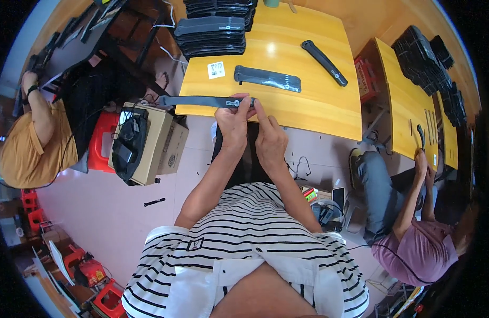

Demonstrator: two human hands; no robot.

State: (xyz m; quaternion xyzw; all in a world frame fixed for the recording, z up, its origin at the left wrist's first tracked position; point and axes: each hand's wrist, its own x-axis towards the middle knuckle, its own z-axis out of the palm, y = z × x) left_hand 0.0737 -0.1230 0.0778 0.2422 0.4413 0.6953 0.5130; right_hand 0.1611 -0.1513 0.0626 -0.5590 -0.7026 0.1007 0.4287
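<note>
I see the left hand [232, 127] and right hand [271, 139] narrowly pinching the right end of a dark strip [199, 101] over the bench [318, 111]'s near edge; off its near left corner, a black bag [132, 144] lies on a cardboard box [172, 150]

Dark strap [199, 100], one: your left hand [234, 127] is pinching it near its right end; your right hand [271, 140] is touching that end. Yellow table [329, 108], before you: holding up a flat dark packet [268, 78], another dark strip [324, 63], a white card [216, 70], stacked dark packets [210, 38].
</note>
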